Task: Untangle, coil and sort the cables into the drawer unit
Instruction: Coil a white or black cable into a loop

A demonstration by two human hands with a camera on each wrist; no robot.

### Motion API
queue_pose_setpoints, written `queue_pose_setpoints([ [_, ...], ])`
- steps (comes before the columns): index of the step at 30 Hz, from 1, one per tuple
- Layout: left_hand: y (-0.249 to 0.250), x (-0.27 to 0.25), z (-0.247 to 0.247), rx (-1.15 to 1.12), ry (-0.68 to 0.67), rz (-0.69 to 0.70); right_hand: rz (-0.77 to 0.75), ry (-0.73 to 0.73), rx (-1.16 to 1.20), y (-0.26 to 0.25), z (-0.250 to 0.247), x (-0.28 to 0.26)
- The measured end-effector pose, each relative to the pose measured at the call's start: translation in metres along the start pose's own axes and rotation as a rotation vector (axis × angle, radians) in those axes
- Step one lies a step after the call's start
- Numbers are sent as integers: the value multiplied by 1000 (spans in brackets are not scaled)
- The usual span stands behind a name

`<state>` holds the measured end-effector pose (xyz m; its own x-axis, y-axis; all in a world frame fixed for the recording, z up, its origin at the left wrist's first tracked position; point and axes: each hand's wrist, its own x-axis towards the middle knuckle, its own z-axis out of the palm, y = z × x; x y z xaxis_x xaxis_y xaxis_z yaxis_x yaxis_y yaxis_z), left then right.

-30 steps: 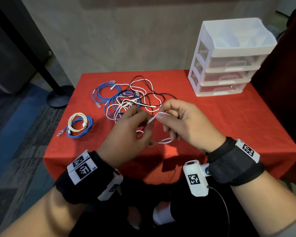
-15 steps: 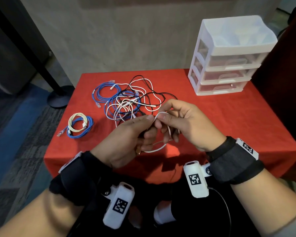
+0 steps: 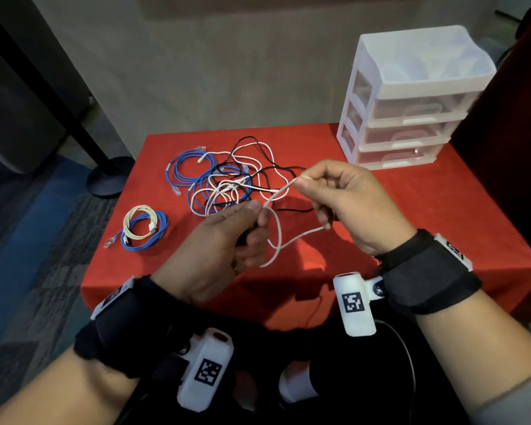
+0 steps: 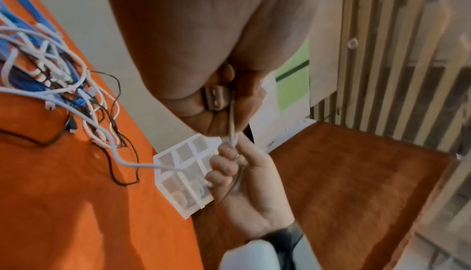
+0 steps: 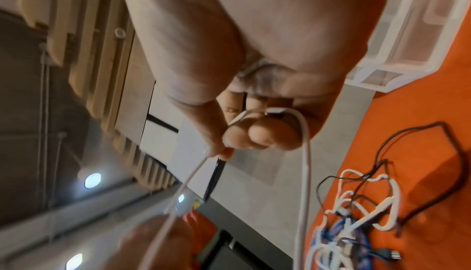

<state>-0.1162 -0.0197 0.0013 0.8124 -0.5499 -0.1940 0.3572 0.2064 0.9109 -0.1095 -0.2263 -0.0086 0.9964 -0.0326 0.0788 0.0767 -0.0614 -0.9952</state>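
A white cable point(image 3: 281, 228) loops in the air between both hands above the front of the red table point(image 3: 426, 216). My left hand point(image 3: 227, 240) pinches one part of it, and the left wrist view shows a USB plug point(image 4: 215, 98) tucked in that palm. My right hand point(image 3: 344, 204) pinches the cable near its end between thumb and forefinger, while the lower fingers curl round another stretch point(image 5: 304, 153). Behind them lies a tangle of white, black and blue cables point(image 3: 227, 188). The white drawer unit point(image 3: 411, 99) stands at the back right with its drawers closed.
A coiled blue cable point(image 3: 187, 170) lies at the back left of the tangle. A cream coil on a blue coil point(image 3: 143, 227) sits near the table's left edge. A black stand base point(image 3: 108, 176) is on the floor left of the table.
My hands have drawn apart: the right rose and moved right with the cable end, pulling the small loop out into a larger one. The left hand has turned palm inward.
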Motion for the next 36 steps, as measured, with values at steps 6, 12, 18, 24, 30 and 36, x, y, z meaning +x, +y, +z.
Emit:
queue_pose_setpoints([
  [6, 9, 7, -7, -222, 63, 99, 67, -171, -198, 28, 18, -17],
  [12, 2, 17, -8, -257, 168, 236, 70, -419, -323, 34, 42, -33],
  [18, -8, 16, -18, 789, 443, 491, -111, -423, -589, 8, 35, -35],
  [24, -5, 7, -5, 1047, 218, 308, -284, -199, -701, -6, 24, -24],
  [30, 15, 5, 3, 714, -8, 60, -361, -50, -780, -6, 21, -18],
  [36, 19, -4, -11, 460, -192, -34, -303, 9, -658, 3, 14, -13],
])
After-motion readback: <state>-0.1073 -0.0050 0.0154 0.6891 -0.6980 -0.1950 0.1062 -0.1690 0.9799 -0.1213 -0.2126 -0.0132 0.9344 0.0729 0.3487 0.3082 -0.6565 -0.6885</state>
